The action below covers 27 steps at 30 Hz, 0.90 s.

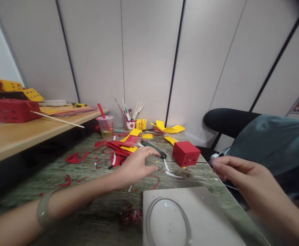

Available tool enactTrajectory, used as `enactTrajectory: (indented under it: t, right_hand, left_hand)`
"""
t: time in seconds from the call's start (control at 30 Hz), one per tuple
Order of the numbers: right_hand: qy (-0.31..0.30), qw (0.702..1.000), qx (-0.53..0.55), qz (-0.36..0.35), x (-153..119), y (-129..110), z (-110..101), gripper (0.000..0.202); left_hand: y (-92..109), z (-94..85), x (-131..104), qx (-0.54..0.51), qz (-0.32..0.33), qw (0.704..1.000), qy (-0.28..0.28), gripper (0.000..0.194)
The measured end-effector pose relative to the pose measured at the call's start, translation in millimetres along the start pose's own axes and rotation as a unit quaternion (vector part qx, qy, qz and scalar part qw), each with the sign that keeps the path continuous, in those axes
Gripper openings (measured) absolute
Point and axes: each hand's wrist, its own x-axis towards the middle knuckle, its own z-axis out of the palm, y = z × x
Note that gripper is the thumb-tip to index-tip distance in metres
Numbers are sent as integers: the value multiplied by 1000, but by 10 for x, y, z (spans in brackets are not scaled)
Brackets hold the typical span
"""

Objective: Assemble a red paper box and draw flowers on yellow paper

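My left hand reaches over the table with its thumb and fingers apart, and nothing shows between them. Just beyond its fingertips lies a tool with a dark green handle, partly hidden by the hand; its kind is unclear. Thin white paper strips lie to the right of that hand. A red paper cube with dark spots sits between my two hands. My right hand is pinched closed off the table's right edge. A small dark purplish bit shows at its fingertips, too small to name.
In front is a white board with a round clear ring. Red and yellow paper scraps, a plastic cup with a red straw and a brush pot stand behind. Left is a wooden shelf; right, a black chair with cloth.
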Motion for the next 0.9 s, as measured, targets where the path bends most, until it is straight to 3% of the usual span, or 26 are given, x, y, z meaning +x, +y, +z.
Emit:
enactTrajectory:
  t: [0.1,0.23,0.47,0.67,0.77,0.9]
  right_hand:
    - [29,1000,-13,0,75,204,-196,19]
    - [17,1000,-16,-1,150,402,-171,18]
    - [21,1000,-12,-7,277,530,-148,16]
    - [38,999,-8,-22,294,585,-243,19]
    - [44,998,-10,-40,286,582,-272,21]
    - [44,995,-27,-90,253,477,-260,20]
  left_hand:
    - [-42,204,320,-8,37,999,-34,67]
    - [-86,480,783,-21,63,995,-70,105]
    - [-131,719,1286,-35,36,991,-127,97]
    - [-150,541,1323,0,74,983,-168,86]
    - [-115,364,1175,6,121,977,-175,89]
    - [-33,168,916,-17,148,976,-159,78]
